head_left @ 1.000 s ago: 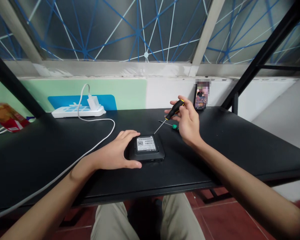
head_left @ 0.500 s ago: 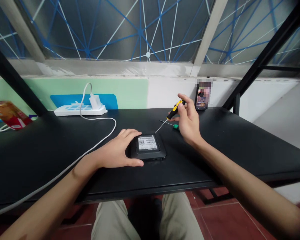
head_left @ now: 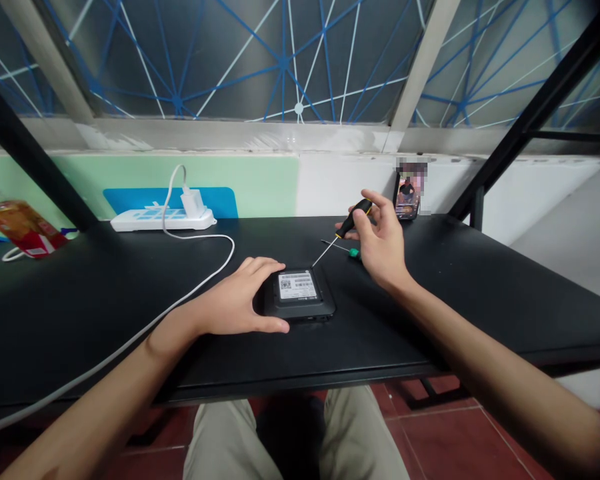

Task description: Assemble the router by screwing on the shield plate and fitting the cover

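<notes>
A flat black electronic box point(head_left: 304, 311) with a white label point(head_left: 298, 285) lies on the black desk point(head_left: 130, 280). My left hand point(head_left: 235, 300) grips its left side, thumb along the near edge and fingers at the far edge. In my right hand point(head_left: 383, 240) is a black and yellow screwdriver point(head_left: 354, 219), held slanted. Its thin shaft runs down to the far right corner of the box, where the tip meets it. Behind my right hand lies a second screwdriver with a green handle point(head_left: 354, 253), partly hidden by the hand.
A white power strip point(head_left: 163, 220) with a plugged-in charger point(head_left: 193, 203) sits at the back left, its white cable point(head_left: 200, 283) curving across the desk. A phone point(head_left: 407, 193) leans on the wall. A bottle with an orange-red label point(head_left: 23, 223) is far left.
The screwdriver handle has turned in my right hand: its yellow side faced me before, and now mostly black shows. My left hand stays on the box. The view has shifted slightly.
</notes>
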`<state>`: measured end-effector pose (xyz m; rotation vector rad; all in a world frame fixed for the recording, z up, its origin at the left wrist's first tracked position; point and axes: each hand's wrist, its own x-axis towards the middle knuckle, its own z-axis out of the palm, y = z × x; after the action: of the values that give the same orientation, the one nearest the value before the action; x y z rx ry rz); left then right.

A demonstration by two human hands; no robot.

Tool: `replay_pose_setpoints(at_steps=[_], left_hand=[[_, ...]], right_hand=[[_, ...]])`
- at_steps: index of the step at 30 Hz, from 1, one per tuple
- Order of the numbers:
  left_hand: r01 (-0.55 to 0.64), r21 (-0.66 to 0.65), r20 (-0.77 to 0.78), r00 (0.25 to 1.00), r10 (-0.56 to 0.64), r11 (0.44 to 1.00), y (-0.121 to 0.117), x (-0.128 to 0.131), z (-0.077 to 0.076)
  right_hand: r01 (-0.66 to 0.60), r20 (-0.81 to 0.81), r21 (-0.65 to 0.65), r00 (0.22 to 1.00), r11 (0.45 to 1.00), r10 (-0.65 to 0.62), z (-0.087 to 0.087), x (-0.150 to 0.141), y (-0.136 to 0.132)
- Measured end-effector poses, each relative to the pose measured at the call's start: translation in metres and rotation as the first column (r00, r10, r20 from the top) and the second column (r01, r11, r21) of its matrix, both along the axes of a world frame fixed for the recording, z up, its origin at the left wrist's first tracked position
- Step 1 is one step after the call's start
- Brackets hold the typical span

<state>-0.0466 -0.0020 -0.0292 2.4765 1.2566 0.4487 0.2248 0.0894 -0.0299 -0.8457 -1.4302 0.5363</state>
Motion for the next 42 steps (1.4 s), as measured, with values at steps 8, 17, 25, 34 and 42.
replay_pose_setpoints(at_steps=[8,17,25,34,42], left_hand=[[0.006,0.009,0.014,1.000,-0.006,1.000,0.000,0.000,0.000],[0.000,0.002,0.044,0.999,0.000,1.000,-0.001,-0.001,-0.002],[-0.015,-0.033,0.062,0.998,0.017,0.999,-0.003,0.000,-0.004],[-0.009,-0.051,0.038,0.999,0.011,0.999,-0.005,0.001,-0.002],[-0.023,-0.063,0.033,0.999,0.025,0.998,-0.006,0.001,0.000]], right_hand=[[0.030,0.012,-0.003,0.999,1.000,-0.029,-0.003,0.003,0.003],[-0.017,-0.023,-0.063,1.000,0.998,0.016,-0.007,0.000,-0.002],[0.125,0.042,-0.052,0.992,0.991,-0.123,-0.005,-0.001,-0.007],[0.022,-0.022,-0.139,0.999,0.990,-0.025,-0.002,-0.008,-0.017],[-0.008,-0.083,-0.192,0.997,0.981,-0.008,0.001,-0.004,-0.013]])
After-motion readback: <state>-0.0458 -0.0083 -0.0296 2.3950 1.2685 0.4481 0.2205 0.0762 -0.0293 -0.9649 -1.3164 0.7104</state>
